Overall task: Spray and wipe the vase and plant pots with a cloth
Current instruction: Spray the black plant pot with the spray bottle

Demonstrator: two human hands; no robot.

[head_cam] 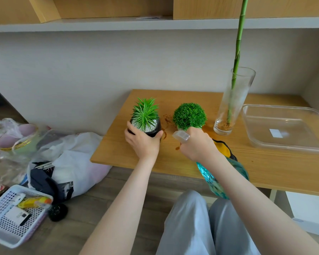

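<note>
At centre frame the left hand grips the black pot holding a spiky plant and white pebbles, on the bench. The right hand holds the spray bottle, nozzle toward that pot, so this looks like the spraying step; the next move likely calls for a trigger squeeze, then the yellow cloth lying just behind the wrist. Right of centre stands a round bush in a pot, mostly hidden. Further right, the glass vase holds one green stalk. At far right lies a clear tray. Lower left, a white basket holds small items.
</note>
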